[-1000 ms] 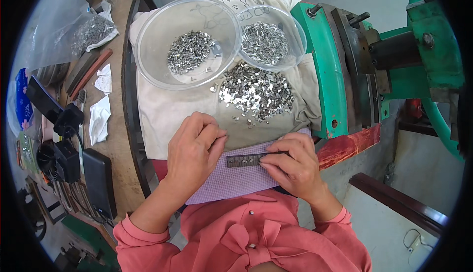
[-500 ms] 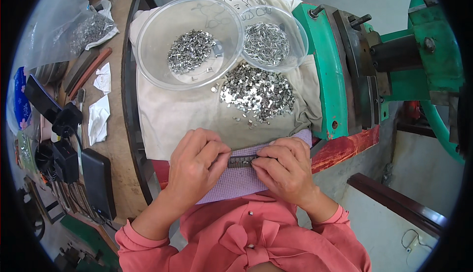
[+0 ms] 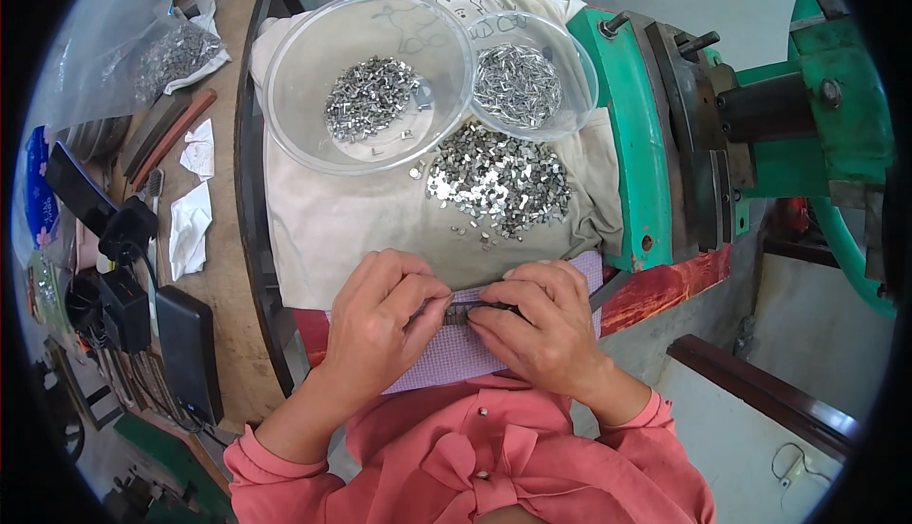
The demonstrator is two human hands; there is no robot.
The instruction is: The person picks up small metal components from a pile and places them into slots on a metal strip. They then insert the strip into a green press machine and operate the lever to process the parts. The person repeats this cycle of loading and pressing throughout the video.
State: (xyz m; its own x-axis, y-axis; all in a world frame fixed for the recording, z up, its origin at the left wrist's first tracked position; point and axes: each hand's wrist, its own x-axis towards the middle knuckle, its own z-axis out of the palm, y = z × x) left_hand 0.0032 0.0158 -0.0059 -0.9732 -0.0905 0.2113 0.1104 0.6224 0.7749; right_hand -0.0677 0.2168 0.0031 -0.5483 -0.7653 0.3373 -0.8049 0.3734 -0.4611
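Observation:
A narrow dark metal strip with a row of small slots or pieces (image 3: 458, 314) lies across a purple woven cloth (image 3: 442, 355) in front of me. My left hand (image 3: 378, 310) pinches its left end between thumb and fingertips. Over the strip's right part, my right hand (image 3: 543, 320) is closed, thumb and fingers together on it. Both hands hide much of the strip, and any small piece between the fingertips cannot be made out. Just beyond the hands, a loose pile of small shiny metal pieces (image 3: 499, 180) rests on a beige cloth (image 3: 328, 229).
Behind the pile stand a large clear bowl (image 3: 285, 125) with small metal pieces and a smaller clear tub (image 3: 586, 77) with metal pins. A green machine (image 3: 627, 163) rises at right. On the left wooden bench (image 3: 233, 267) lie a black power bank (image 3: 188, 353) and white tissues (image 3: 190, 229).
My right hand has slid a little left along the strip, closer to my left hand, so less of the strip shows between them. My left hand has shifted only slightly right.

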